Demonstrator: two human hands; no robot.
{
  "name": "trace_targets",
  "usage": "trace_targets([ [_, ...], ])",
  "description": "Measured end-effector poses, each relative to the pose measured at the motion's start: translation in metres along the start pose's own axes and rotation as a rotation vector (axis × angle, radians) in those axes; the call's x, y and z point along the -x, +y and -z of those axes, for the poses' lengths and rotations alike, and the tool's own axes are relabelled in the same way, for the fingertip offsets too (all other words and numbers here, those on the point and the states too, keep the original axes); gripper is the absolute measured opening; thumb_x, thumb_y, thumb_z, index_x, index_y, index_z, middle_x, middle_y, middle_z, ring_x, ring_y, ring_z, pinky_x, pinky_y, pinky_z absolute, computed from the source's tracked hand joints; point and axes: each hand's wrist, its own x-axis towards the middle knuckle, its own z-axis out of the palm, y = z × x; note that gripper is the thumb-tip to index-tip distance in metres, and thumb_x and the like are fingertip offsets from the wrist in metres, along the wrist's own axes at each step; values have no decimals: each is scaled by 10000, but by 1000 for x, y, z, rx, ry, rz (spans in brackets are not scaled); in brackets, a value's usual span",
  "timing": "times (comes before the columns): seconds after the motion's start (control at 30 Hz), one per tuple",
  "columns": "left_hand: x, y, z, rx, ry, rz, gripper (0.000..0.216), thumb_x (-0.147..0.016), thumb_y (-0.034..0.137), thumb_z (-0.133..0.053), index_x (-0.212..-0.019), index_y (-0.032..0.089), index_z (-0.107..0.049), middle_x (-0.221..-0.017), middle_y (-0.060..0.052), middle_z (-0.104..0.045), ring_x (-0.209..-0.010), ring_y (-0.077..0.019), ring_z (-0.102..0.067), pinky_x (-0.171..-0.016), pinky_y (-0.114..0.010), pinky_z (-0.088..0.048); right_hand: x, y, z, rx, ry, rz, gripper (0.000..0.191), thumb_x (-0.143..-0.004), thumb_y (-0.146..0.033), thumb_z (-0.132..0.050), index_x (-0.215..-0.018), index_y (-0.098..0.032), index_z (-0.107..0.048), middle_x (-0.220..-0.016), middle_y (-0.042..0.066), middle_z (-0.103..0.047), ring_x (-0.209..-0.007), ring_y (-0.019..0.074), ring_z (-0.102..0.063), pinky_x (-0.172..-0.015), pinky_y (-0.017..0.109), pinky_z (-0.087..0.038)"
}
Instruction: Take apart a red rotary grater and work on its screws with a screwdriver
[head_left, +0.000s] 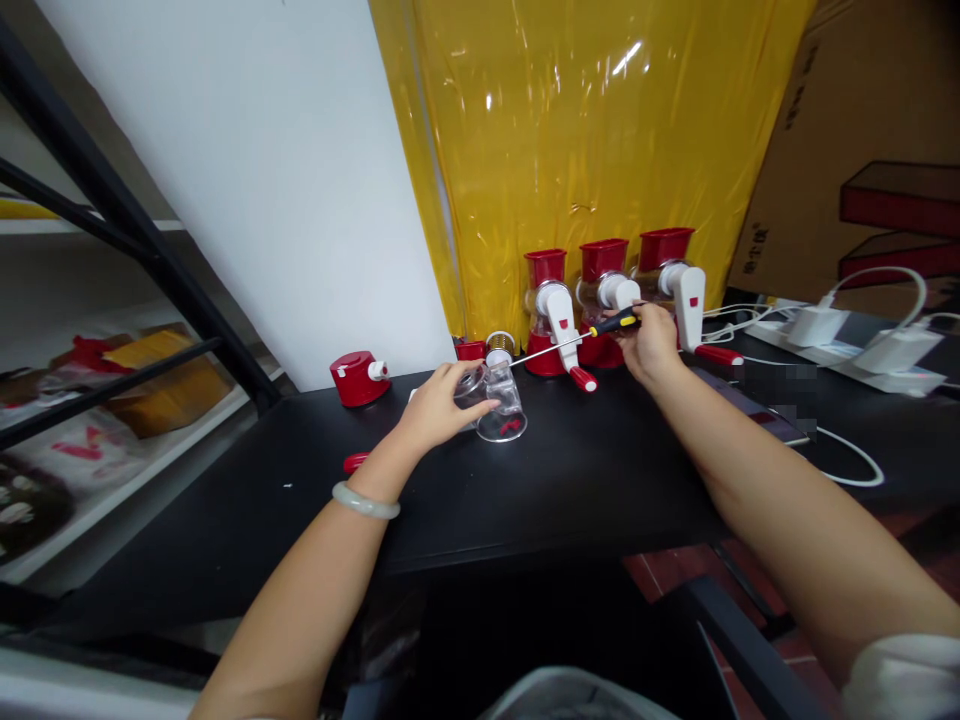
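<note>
A clear plastic grater housing (504, 398) lies on the black table, and my left hand (448, 405) is closed around its left side, thumb along the front. My right hand (651, 342) grips the black and yellow handle of a screwdriver (555, 346). The long shaft points left and its tip reaches the top of the clear housing; whether it touches a screw is too small to tell. Just behind the housing stands a grater drum (500, 346) with a gold-coloured side. A red base (360, 379) with a white knob sits to the left.
Three red and white rotary graters (551, 310) with crank handles stand in a row at the back. White chargers on a power strip (847, 350) and a dark tablet-like device (754, 405) lie at right. A red handle (355, 462) shows beside my left wrist.
</note>
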Motion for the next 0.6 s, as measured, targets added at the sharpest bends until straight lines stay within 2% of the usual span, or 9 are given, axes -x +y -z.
trace_targets([
  [0.1,0,0,0,-1,0,-3,614,-816,588,-678,-1346,324,-515,-1338,-63,-595,-1152,-268,-623,-1003,-454,-490,0,-1,0,40,33,8,162,-830,-354,-546,-920,-259,-451,-712,-54,-587,-609,128,-629,-504,257,-542],
  [0.2,-1,0,1,-2,-2,-2,607,-817,574,-682,-1344,322,-515,-1338,-67,-594,-1156,-271,-621,-997,-454,-493,-5,4,4,178,76,94,264,-820,-463,-590,-939,-265,-463,-750,-64,-565,-528,98,-568,-472,247,-525],
  [0.3,-1,1,1,-3,-4,-2,607,-819,573,-681,-1345,322,-513,-1339,-71,-593,-1160,-275,-618,-999,-458,-490,-9,10,8,278,66,167,382,-750,-499,-685,-959,-266,-467,-720,-77,-532,-468,79,-499,-432,226,-488],
  [0.43,-1,1,1,1,0,0,619,-817,597,-674,-1345,315,-516,-1337,-68,-595,-1163,-274,-616,-1007,-456,-485,-10,13,8,216,30,150,375,-731,-449,-700,-966,-266,-471,-720,-85,-519,-461,63,-480,-397,193,-447],
  [0.6,-1,1,1,-3,-4,3,629,-816,614,-666,-1351,318,-515,-1333,-64,-595,-1162,-270,-615,-1004,-448,-487,-7,10,2,118,30,119,314,-763,-396,-661,-914,-262,-421,-765,-73,-532,-551,79,-557,-444,201,-488],
])
